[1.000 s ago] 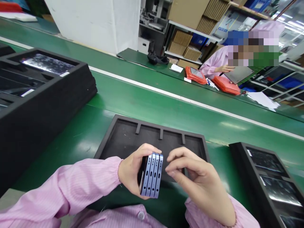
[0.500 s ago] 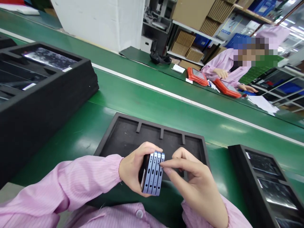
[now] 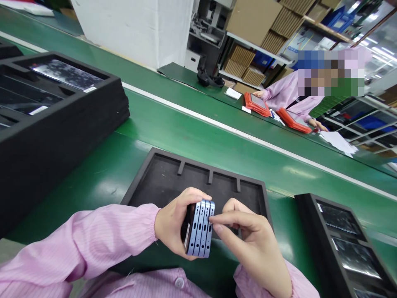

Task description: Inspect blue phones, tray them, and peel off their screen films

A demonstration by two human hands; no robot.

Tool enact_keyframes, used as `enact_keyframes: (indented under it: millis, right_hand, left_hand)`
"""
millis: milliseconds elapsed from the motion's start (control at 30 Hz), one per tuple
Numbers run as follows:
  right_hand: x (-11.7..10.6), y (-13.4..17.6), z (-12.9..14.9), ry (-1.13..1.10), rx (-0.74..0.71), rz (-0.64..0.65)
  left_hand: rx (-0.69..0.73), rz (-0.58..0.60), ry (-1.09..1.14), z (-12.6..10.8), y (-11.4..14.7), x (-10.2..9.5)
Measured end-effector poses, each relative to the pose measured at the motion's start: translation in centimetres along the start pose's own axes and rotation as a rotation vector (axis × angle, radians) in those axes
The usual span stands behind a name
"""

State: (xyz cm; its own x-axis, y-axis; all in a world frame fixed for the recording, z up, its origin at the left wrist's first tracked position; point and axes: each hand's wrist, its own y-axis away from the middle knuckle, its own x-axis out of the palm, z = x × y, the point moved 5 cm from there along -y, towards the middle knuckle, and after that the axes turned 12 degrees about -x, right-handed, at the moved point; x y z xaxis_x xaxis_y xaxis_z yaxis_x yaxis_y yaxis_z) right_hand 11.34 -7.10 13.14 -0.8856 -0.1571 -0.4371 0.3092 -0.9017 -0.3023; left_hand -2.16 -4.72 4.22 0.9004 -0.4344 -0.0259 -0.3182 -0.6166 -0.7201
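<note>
Several smartphones point(image 3: 200, 229) with blue metal frames stand pressed together on edge, their port ends facing me. My left hand point(image 3: 173, 221) is closed around this stack, thumb over the top and fingers below. A dark screen with a white label shows on the leftmost phone. At the rightmost phone's port end, the index fingertip of my right hand point(image 3: 248, 236) touches the frame. Its thumb tip is close beside in a pinch, and anything between the two is too small to make out. Under both hands lies a black foam tray point(image 3: 145, 182) with short dividers along its far side.
A tall stack of black foam trays point(image 3: 62, 136) holding phones stands at left. Another phone-filled tray point(image 3: 316, 240) lies at right. Across the green bench point(image 3: 173, 128), a co-worker in pink point(image 3: 291, 91) sits by red-cased devices point(image 3: 293, 120). Boxes point(image 3: 254, 20) fill shelves behind.
My right fingertips have shifted slightly down along the rightmost phone's edge. The left hand keeps its hold on the phones. Across the bench, the co-worker's hand has moved left to a red-cased device.
</note>
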Motion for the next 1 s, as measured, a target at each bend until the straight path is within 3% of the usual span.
enact_keyframes:
  millis: [567, 867, 933, 1000]
  right_hand:
    - [0.7, 1.0, 0.8, 0.272, -0.172, -0.158]
    - [1.0, 0.1, -1.8, -0.008, -0.045, -0.192]
    - [0.3, 0.1, -1.9, -0.022, -0.094, -0.153]
    - [-0.2, 0.1, -1.5, 0.024, -0.175, -0.008]
  left_hand:
    - [0.006, -0.004, -0.015, -0.1, 0.0, 0.0]
    - [-0.01, 0.011, 0.002, -0.1, 0.1, 0.1]
    - [-0.022, 0.009, 0.019, -0.1, 0.1, 0.2]
    - [-0.029, -0.005, 0.031, 0.0, 0.2, 0.2]
